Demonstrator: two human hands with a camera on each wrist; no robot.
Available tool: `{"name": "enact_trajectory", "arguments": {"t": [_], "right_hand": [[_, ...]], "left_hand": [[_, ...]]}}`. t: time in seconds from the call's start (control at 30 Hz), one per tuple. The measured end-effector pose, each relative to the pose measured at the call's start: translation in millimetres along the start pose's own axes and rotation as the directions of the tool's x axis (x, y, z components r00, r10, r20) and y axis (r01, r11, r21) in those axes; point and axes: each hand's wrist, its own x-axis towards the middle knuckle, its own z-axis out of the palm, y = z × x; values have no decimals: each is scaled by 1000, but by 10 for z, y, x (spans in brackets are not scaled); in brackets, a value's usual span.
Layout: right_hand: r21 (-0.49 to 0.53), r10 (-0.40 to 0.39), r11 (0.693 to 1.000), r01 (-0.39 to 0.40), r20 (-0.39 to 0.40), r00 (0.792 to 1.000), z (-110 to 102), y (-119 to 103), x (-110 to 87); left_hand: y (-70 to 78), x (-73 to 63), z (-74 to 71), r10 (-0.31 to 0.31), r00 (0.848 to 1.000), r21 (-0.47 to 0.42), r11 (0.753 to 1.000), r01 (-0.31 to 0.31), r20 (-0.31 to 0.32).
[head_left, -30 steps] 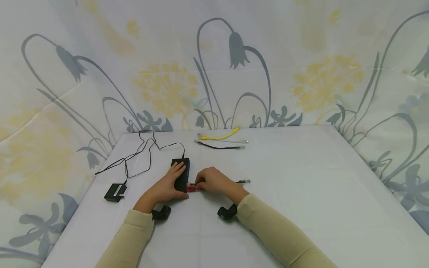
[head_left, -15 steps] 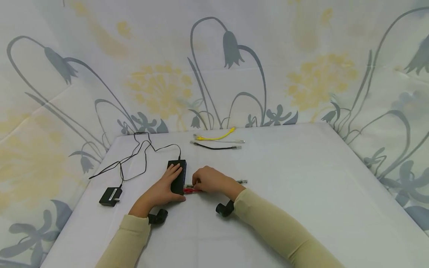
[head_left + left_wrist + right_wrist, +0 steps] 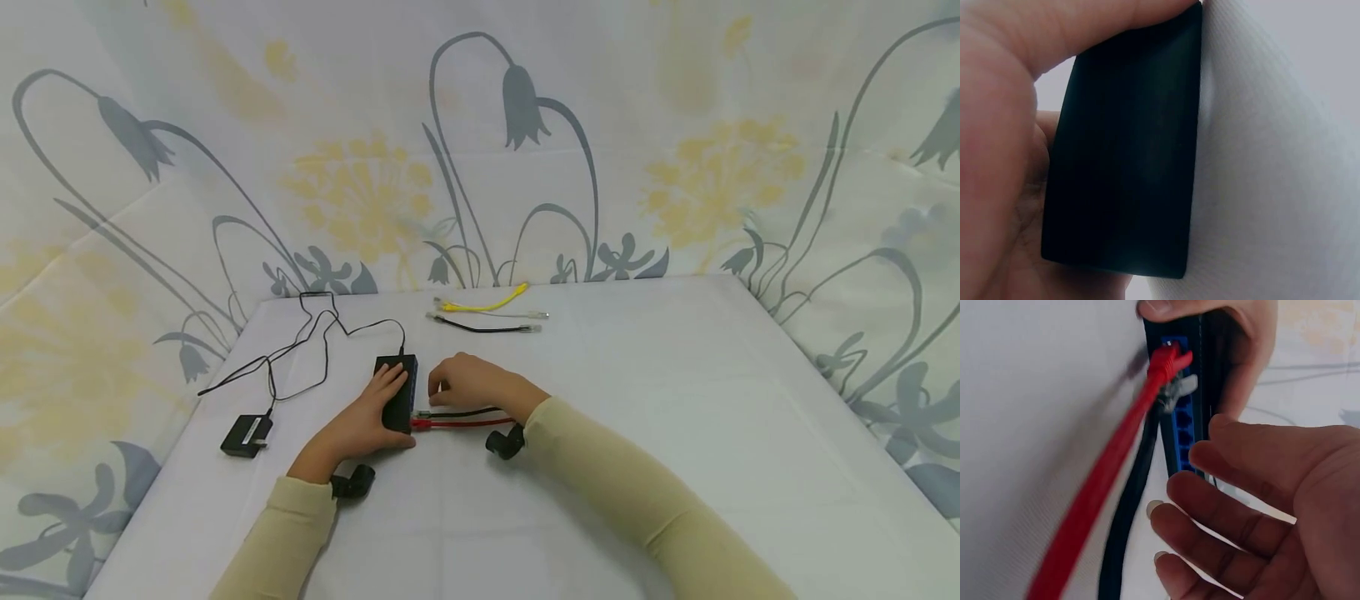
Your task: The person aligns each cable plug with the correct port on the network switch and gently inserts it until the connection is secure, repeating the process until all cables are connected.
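A black network switch (image 3: 399,410) with a row of blue ports lies on the white table. My left hand (image 3: 363,423) holds it, thumb against the near end and fingers over the top. In the right wrist view, a red Ethernet cable (image 3: 1107,462) sits in the port at the near end. Beside it, a black Ethernet cable (image 3: 1127,506) with a clear plug is in the neighbouring port. My right hand (image 3: 476,385) hovers just right of the ports, fingers loosely curled, with nothing between them. Its forearm hides the cables' far ends in the head view.
Yellow (image 3: 487,305), white (image 3: 517,315) and black (image 3: 483,330) short cables lie at the back of the table. A power adapter (image 3: 246,435) sits at the left, its thin black cord (image 3: 326,350) looping to the switch's far end. Patterned fabric (image 3: 637,150) hangs behind.
My right hand has let go of the black cable's plug and lifted slightly away, uncovering both cables. My left hand has stayed on the switch. The head view has shifted a little.
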Motion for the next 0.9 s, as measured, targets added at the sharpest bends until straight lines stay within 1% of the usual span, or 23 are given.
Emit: {"name": "enact_trajectory", "arguments": {"t": [0.37,0.67,0.9], "right_hand": [[-19,40,999,-41,-36,999,-161,66,101],[-26,50,998,-53,-114,992,-185,201,235],[-22,69,997,-73,-158,985,-190,288,347]], "left_hand": [[-11,5,-4,-14,1000,-6,1000,14,5],[-10,1,-17,-11,1000,-9,1000,11,4],[-3,10,-9,-34,999,-6,999,34,3]]}}
